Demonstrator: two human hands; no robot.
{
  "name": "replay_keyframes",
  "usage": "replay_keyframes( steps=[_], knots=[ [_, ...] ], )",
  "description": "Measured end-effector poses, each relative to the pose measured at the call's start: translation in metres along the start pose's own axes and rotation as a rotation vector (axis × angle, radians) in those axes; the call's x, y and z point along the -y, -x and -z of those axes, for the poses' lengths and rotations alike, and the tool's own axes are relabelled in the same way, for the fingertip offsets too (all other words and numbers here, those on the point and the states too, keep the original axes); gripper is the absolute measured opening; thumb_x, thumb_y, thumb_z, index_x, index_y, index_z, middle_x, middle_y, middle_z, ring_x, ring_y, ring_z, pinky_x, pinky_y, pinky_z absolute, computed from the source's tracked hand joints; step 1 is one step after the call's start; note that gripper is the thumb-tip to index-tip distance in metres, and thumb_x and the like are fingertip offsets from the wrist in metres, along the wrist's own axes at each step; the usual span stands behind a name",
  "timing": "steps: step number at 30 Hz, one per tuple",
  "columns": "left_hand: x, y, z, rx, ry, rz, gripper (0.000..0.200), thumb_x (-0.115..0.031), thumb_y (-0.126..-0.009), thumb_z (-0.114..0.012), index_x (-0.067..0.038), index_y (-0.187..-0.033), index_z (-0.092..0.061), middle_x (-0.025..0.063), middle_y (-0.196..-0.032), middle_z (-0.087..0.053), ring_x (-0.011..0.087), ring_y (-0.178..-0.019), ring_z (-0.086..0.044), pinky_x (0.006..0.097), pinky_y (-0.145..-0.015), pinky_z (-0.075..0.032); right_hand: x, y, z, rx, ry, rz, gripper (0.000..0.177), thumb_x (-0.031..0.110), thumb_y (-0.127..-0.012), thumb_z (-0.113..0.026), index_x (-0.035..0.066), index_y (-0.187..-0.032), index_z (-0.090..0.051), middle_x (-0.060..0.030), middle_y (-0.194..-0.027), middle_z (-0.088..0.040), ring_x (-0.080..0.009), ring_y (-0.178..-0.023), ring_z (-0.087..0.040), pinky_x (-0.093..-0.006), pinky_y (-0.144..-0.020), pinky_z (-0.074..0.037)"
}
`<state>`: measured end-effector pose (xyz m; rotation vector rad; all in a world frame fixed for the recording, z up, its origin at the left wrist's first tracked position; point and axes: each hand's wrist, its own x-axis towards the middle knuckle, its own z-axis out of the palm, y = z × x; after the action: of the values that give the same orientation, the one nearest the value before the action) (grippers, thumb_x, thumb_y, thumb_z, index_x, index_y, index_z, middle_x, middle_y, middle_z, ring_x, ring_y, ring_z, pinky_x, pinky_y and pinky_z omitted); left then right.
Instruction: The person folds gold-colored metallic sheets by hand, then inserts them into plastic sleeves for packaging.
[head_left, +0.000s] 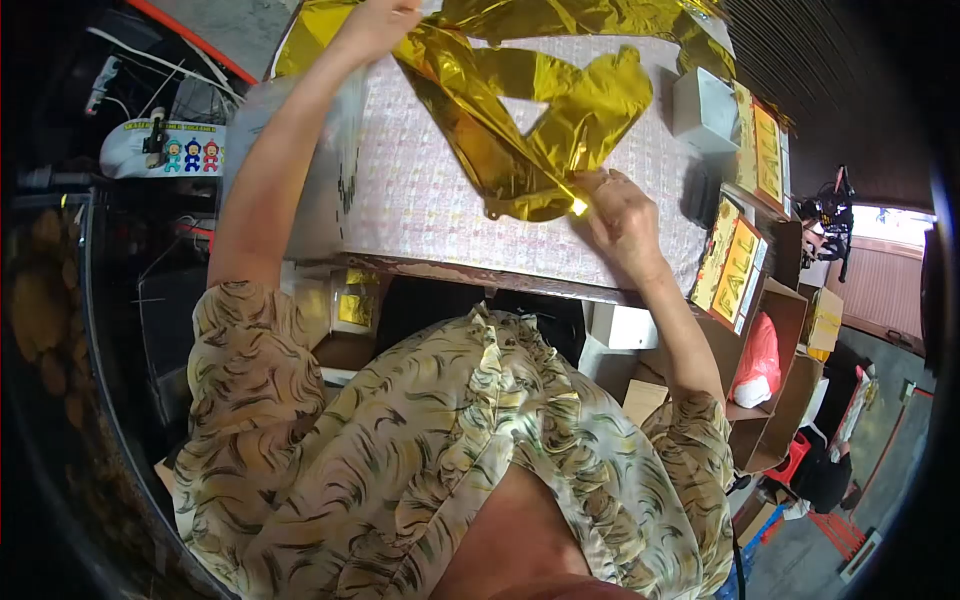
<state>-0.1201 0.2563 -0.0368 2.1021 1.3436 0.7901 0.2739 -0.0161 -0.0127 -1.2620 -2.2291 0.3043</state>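
A flat, uninflated gold foil balloon (pixel 500 150) lies stretched across the table, its sheet creased and shiny. My right hand (pixel 625 215) pinches its near right edge, close to a bright glint on the foil. At the far left, my left hand (pixel 378 28) is closed with its fingers against the gold foil, partly cut off by the top of the view. More gold foil (pixel 590 18) is bunched along the table's far edge. Under it all is a pale patterned tablecloth (pixel 420 215).
On the right side stand a white box (pixel 706 112), a dark object (pixel 701 192) and cards marked "FALL" (pixel 733 265). Cardboard boxes (pixel 783 400) sit lower right, one with a red plastic bag (pixel 760 360). A printed white case (pixel 175 147) is at left.
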Motion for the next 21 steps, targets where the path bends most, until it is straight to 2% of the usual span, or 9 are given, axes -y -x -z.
replay_keyframes(
  steps=[1, 3, 4, 5, 7, 9, 11, 14, 21],
  knots=[
    [-0.005, 0.006, -0.006, -0.001, 0.001, 0.004, 0.040, -0.032, -0.097, -0.068, -0.005, -0.126, -0.068, 0.0108, -0.116, -0.073, 0.0206, -0.110, -0.068, 0.0319, -0.096, -0.052, -0.001, 0.000, 0.005, 0.004, -0.002, 0.001, 0.025, 0.001, -0.080, -0.071, 0.001, -0.105, -0.074, -0.0165, -0.106, -0.075, -0.0355, -0.093, -0.072, -0.0482, -0.105, -0.053],
    [-0.040, 0.020, -0.014, 0.022, -0.308, -0.160, 0.035, -0.030, -0.097, -0.068, -0.004, -0.121, -0.070, 0.0138, -0.118, -0.072, 0.0295, -0.110, -0.069, 0.0366, -0.099, -0.051, 0.006, -0.009, 0.023, 0.330, 0.131, -0.073, 0.033, 0.003, -0.076, -0.074, 0.001, -0.108, -0.074, -0.0166, -0.110, -0.075, -0.0361, -0.101, -0.072, -0.0469, -0.110, -0.049],
    [-0.057, 0.027, -0.016, 0.000, -0.440, -0.196, 0.033, -0.027, -0.096, -0.068, -0.005, -0.119, -0.072, 0.0176, -0.121, -0.070, 0.0361, -0.113, -0.066, 0.0406, -0.100, -0.051, 0.013, -0.009, 0.032, 0.297, 0.127, -0.086, 0.042, 0.005, -0.075, -0.075, 0.002, -0.116, -0.074, -0.0171, -0.116, -0.075, -0.0363, -0.114, -0.069, -0.0439, -0.116, -0.044],
    [-0.057, 0.022, -0.015, -0.012, -0.447, -0.197, 0.033, -0.027, -0.096, -0.068, -0.005, -0.119, -0.072, 0.0176, -0.121, -0.070, 0.0361, -0.113, -0.066, 0.0406, -0.100, -0.051, 0.009, -0.018, 0.045, 0.290, 0.131, -0.075, 0.042, 0.005, -0.075, -0.075, 0.002, -0.116, -0.074, -0.0171, -0.116, -0.075, -0.0363, -0.114, -0.069, -0.0439, -0.116, -0.044],
    [-0.050, 0.016, -0.022, 0.053, -0.360, -0.176, 0.032, -0.027, -0.095, -0.068, -0.005, -0.118, -0.072, 0.0185, -0.119, -0.071, 0.0378, -0.112, -0.066, 0.0426, -0.098, -0.052, 0.000, -0.026, 0.068, 0.500, -0.308, -0.168, 0.049, 0.004, -0.079, -0.073, 0.004, -0.128, -0.071, -0.0167, -0.125, -0.072, -0.0352, -0.124, -0.065, -0.0411, -0.117, -0.042],
    [-0.036, -0.011, -0.032, 0.043, -0.393, -0.132, 0.033, -0.027, -0.095, -0.067, -0.004, -0.119, -0.072, 0.0185, -0.116, -0.072, 0.0378, -0.110, -0.067, 0.0433, -0.097, -0.053, 0.005, -0.039, 0.050, 0.399, -0.376, -0.226, 0.053, 0.010, -0.088, -0.071, 0.007, -0.140, -0.063, -0.0172, -0.138, -0.065, -0.0340, -0.135, -0.056, -0.0419, -0.121, -0.035],
    [-0.027, -0.042, -0.041, -0.066, -0.339, -0.013, 0.038, -0.031, -0.093, -0.068, -0.004, -0.119, -0.071, 0.0196, -0.112, -0.073, 0.0382, -0.109, -0.068, 0.0452, -0.096, -0.053, 0.023, -0.059, 0.016, 0.174, 0.043, -0.114, 0.065, 0.024, -0.096, -0.069, 0.010, -0.155, -0.045, -0.0164, -0.157, -0.047, -0.0342, -0.148, -0.041, -0.0493, -0.125, -0.025],
    [-0.029, -0.085, -0.045, -0.063, -0.429, 0.089, 0.037, -0.032, -0.092, -0.069, -0.002, -0.114, -0.074, 0.0239, -0.115, -0.072, 0.0412, -0.111, -0.067, 0.0461, -0.098, -0.053, 0.004, -0.057, -0.043, 0.386, 0.379, -0.014, 0.081, 0.048, -0.100, -0.059, 0.017, -0.165, -0.022, -0.0122, -0.170, -0.022, -0.0350, -0.156, -0.023, -0.0610, -0.125, -0.017],
    [-0.007, -0.196, -0.061, -0.033, -0.441, 0.415, 0.055, -0.046, -0.089, -0.070, -0.001, -0.121, -0.072, 0.0230, -0.129, -0.068, 0.0399, -0.121, -0.064, 0.0473, -0.100, -0.053, 0.008, -0.071, -0.018, 0.405, 0.253, -0.143, 0.077, 0.049, -0.098, -0.062, 0.011, -0.159, -0.035, -0.0189, -0.167, -0.026, -0.0429, -0.152, -0.028, -0.0654, -0.119, -0.023]
  ],
)
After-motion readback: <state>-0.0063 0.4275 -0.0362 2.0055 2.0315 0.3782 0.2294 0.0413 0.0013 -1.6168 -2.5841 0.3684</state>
